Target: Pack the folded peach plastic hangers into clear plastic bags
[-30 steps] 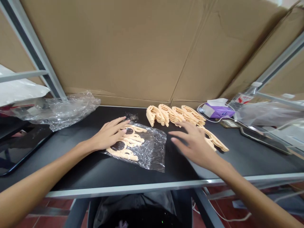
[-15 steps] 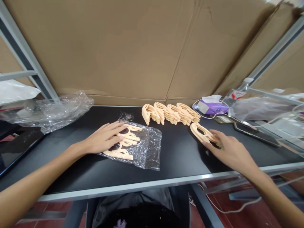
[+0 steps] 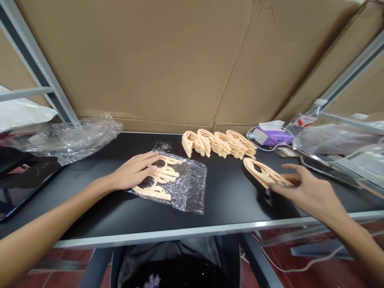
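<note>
Right hand [image 3: 312, 192] curls at beige pieces [image 3: 255, 169], grip unclear, apparently gathering; left hand [image 3: 132, 172] lies open on bag [image 3: 196, 188]; lifting would need pinching.

Bare forearms [image 3: 66, 216]; black garment [image 3: 183, 276], pale purple star-like mark [image 3: 152, 281]

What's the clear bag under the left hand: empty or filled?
Filled, at least partly: cream pieces show through the clear bag beside the left hand. Cannot tell if its mouth is sealed.
</note>
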Demonstrator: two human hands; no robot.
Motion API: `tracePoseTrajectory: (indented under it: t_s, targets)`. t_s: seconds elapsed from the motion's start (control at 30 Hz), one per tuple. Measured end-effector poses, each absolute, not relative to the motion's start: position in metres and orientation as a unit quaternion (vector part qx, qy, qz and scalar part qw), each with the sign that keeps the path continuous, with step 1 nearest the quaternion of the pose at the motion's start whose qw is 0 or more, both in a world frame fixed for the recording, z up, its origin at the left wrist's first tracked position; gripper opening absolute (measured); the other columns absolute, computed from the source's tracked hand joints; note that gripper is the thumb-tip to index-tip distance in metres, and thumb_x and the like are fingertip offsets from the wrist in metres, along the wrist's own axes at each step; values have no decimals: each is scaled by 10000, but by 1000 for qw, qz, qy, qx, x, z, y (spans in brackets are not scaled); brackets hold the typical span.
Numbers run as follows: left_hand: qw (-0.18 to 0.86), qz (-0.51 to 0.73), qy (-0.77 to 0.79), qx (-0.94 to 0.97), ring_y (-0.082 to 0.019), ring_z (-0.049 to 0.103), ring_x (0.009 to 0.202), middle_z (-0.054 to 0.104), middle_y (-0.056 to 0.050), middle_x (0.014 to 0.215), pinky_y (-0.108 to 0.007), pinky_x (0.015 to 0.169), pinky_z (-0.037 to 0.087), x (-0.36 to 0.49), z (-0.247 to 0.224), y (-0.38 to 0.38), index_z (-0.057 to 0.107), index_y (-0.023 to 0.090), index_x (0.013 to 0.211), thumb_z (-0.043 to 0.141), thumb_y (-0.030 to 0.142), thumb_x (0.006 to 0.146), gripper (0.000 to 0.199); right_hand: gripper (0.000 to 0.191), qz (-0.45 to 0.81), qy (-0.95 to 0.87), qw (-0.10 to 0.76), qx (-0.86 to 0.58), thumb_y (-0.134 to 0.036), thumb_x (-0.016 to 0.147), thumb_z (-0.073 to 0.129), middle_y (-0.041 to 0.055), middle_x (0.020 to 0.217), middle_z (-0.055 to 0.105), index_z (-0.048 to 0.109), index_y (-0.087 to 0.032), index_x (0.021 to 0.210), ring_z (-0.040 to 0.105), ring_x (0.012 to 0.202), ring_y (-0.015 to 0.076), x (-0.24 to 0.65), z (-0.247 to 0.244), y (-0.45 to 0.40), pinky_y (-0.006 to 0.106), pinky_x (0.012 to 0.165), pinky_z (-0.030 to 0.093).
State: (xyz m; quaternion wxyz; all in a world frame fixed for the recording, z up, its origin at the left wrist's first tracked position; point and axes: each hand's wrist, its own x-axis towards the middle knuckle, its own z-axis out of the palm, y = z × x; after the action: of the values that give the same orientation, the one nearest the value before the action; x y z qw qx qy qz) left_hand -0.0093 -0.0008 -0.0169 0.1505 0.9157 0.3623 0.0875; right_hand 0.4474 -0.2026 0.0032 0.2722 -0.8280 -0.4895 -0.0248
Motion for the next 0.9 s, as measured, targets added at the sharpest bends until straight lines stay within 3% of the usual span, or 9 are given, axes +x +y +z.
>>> tracePoseTrajectory:
  t_s: [0.13, 0.23, 0.33, 0.5, 0.67, 0.9]
  targets:
    - [154, 89, 370, 912, -256, 214, 1533, 277, -5, 1657, -452, 1247, 156, -6, -12, -4, 356, 249, 1573, 216, 610, 1022, 674, 583, 22, -460, 332, -823, -613, 575, 734, 99, 904, 796, 591, -287, 1037, 736, 969, 396, 433, 15, -215, 541, 921, 527]
    - [157, 92, 373, 910, -255, 237, 1526, 302, -13, 1648, -439, 1248, 162, -3, -10, -5, 385, 223, 1560, 213, 591, 1018, 678, 631, 96, -522, 375, -760, -588, 565, 786, 108, 1019, 790, 587, -270, 1073, 737, 1011, 370, 408, 17, -223, 489, 901, 575]
    - [165, 101, 369, 909, -238, 253, 1520, 316, -8, 1642, -417, 1252, 156, -4, -10, -4, 412, 227, 1545, 225, 580, 1023, 658, 549, 100, -619, 351, -696, -481, 621, 809, 89, 1062, 776, 581, -257, 1067, 742, 1001, 316, 373, 17, -219, 448, 931, 576]
    - [183, 122, 367, 904, -226, 275, 1512, 334, 10, 1634, -407, 1251, 173, -5, -13, -3, 425, 253, 1536, 199, 584, 1040, 637, 403, 109, -710, 329, -614, -322, 676, 751, 49, 999, 758, 541, -260, 1014, 729, 892, 239, 321, 16, -191, 370, 820, 590]
    - [175, 116, 368, 906, -229, 292, 1505, 347, 7, 1628, -392, 1253, 161, -4, -13, -5, 420, 245, 1540, 164, 595, 1041, 661, 377, 159, -738, 351, -553, -291, 677, 756, 31, 1019, 744, 494, -261, 947, 693, 915, 220, 293, 12, -167, 382, 866, 553]
    - [171, 102, 382, 902, -219, 255, 1518, 325, 9, 1639, -398, 1250, 152, -1, -12, -8, 407, 246, 1544, 147, 574, 1038, 657, 353, 172, -773, 304, -530, -329, 753, 757, 28, 1023, 730, 530, -247, 1011, 689, 937, 227, 255, 11, -148, 356, 830, 531]
